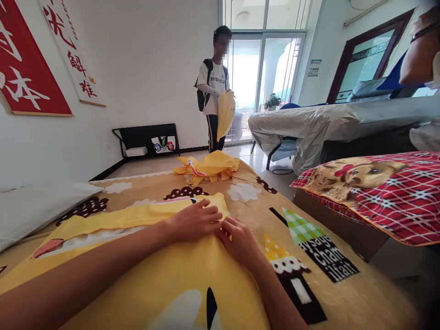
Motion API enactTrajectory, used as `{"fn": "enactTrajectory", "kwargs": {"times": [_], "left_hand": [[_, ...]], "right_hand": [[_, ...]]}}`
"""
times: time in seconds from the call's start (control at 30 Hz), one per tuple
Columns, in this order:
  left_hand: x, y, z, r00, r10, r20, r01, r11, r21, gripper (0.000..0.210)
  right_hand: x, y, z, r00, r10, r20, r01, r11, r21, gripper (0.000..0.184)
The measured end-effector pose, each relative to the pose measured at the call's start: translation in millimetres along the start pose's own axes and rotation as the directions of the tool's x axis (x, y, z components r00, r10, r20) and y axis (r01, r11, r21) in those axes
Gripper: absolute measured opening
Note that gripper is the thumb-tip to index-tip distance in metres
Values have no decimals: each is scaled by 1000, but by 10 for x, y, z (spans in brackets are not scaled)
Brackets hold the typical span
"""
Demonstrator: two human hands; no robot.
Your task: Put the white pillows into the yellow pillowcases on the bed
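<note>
A yellow pillowcase (165,275) with a printed cartoon face lies in front of me, and white filling or a pillow (99,237) shows along its long open side. My left hand (197,221) is closed with bent fingers on the far corner of the cloth. Right beside it, my right hand (239,238) pinches the same edge, the two sets of fingertips nearly touching. What exactly lies between the fingers is partly hidden. Farther off on the bed, a second yellow cloth (220,166) is crumpled in a heap.
A beige patterned blanket (244,192) covers the bed. At left lies a white pillow (44,204). A red plaid cushion (398,197) rests on a cardboard box (337,220) at right. Beyond the bed, a person (215,78) holds another yellow cloth. A plastic-covered table (309,117) stands right.
</note>
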State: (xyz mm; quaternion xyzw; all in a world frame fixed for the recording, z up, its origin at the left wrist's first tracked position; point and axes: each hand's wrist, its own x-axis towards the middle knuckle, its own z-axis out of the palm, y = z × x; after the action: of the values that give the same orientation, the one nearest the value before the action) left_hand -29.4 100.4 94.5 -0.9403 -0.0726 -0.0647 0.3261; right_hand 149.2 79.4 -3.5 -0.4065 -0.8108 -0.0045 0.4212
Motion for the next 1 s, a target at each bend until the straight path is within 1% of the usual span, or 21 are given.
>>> {"fn": "enactTrajectory", "kwargs": {"times": [0.1,0.13,0.2,0.27,0.3,0.37,0.47,0.53,0.6,0.7,0.8,0.87,0.93,1.0], "left_hand": [[39,-37,-65,986,144,83,-146,989,10,28],[39,-49,-74,978,172,116,-173,985,-3,30],[15,-67,-78,967,182,179,-175,983,-51,32],[-29,-70,-67,963,153,223,-135,986,-94,31],[-54,-67,-57,965,128,228,-108,989,-99,31],[-97,-55,-28,979,52,196,-39,997,-72,30],[-126,-29,34,995,-70,75,73,997,-37,28],[-122,-8,81,994,-111,11,111,993,-46,25],[-110,12,128,990,-139,-17,138,989,-62,23],[-92,35,190,983,-185,-21,182,979,-87,22],[-77,37,224,984,-177,-11,175,980,-97,22],[-70,23,216,990,-143,-3,143,987,-77,22],[-65,-1,183,996,-87,16,87,996,-27,23],[-60,-27,136,999,-1,39,0,1000,24,25]], "right_hand": [[4,18,6,996,-83,-43,79,993,-91,21],[5,22,1,993,-103,-60,96,990,-104,21],[6,27,-12,988,-124,-93,114,988,-108,23],[5,32,-17,986,-130,-108,120,988,-95,22],[5,36,-15,986,-128,-110,120,989,-81,20],[3,48,-3,986,-119,-120,115,992,-44,17],[-2,67,16,984,-89,-158,89,996,-2,16],[-6,72,19,982,-74,-174,77,997,13,15],[-11,67,15,982,-71,-177,75,997,18,15],[-17,55,10,981,-76,-179,77,997,-1,15],[-19,50,7,978,-107,-178,100,994,-45,16],[-17,51,3,975,-131,-177,119,990,-76,17],[-12,53,-4,971,-151,-184,135,986,-93,17],[-6,54,-9,967,-167,-191,152,984,-94,18]]}}
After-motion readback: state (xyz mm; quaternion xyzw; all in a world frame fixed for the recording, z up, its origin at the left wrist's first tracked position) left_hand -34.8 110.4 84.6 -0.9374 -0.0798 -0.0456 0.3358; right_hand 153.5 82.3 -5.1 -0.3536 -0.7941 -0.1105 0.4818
